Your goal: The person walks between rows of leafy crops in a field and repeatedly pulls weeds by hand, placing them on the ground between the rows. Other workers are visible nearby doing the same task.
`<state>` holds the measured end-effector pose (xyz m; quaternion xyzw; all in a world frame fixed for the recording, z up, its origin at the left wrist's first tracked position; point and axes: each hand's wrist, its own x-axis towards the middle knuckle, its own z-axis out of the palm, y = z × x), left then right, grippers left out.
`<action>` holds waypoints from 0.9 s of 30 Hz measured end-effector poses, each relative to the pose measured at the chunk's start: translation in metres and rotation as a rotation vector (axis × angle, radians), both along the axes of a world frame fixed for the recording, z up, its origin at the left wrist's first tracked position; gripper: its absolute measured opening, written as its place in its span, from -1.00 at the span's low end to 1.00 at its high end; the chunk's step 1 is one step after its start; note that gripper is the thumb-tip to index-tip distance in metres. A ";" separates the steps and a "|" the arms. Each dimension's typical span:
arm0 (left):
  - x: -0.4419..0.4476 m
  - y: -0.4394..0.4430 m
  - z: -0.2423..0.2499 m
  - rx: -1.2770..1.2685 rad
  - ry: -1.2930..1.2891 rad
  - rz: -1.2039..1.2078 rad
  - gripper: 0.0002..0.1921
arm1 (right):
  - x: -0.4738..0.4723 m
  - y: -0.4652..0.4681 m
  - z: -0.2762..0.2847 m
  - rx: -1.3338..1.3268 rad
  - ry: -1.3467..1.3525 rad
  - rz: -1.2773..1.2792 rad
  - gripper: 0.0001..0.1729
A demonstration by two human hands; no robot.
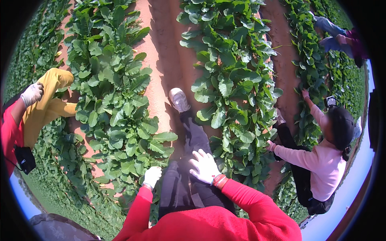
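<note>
My left hand (152, 177), in a white glove, hangs beside the leafy green crop row (120, 120) on the left. Its fingers look curled, but whether they hold anything is hidden. My right hand (204, 166), also in a white glove, is above my dark trousers with its fingers spread and nothing in them. Red bands circle that wrist below the red sleeve. To its right grows another row of broad-leaved plants (235, 81). A white shoe (179, 99) on my foot stands on the reddish soil furrow (169, 45) between the two rows.
At the right, a person in a pink top (327, 171) and black cap reaches into plants on both sides. A person in yellow trousers (49, 90) is at the left, with a gloved hand (32, 94). Another person's jeans (330, 33) show at upper right. More crop rows run alongside.
</note>
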<state>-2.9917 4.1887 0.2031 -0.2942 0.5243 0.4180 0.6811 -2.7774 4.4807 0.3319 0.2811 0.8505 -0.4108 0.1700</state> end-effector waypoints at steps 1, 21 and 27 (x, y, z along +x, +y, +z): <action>-0.010 0.009 -0.002 -0.026 -0.062 -0.006 -0.77 | -0.009 0.006 -0.012 0.010 -0.082 0.083 -0.56; -0.138 0.213 -0.005 -0.014 0.175 -0.223 -0.73 | -0.052 0.307 -0.108 0.279 0.193 -1.254 -0.77; -0.164 0.164 -0.038 -0.030 0.059 -0.250 -0.46 | -0.015 0.479 -0.187 0.118 0.074 -1.291 -0.71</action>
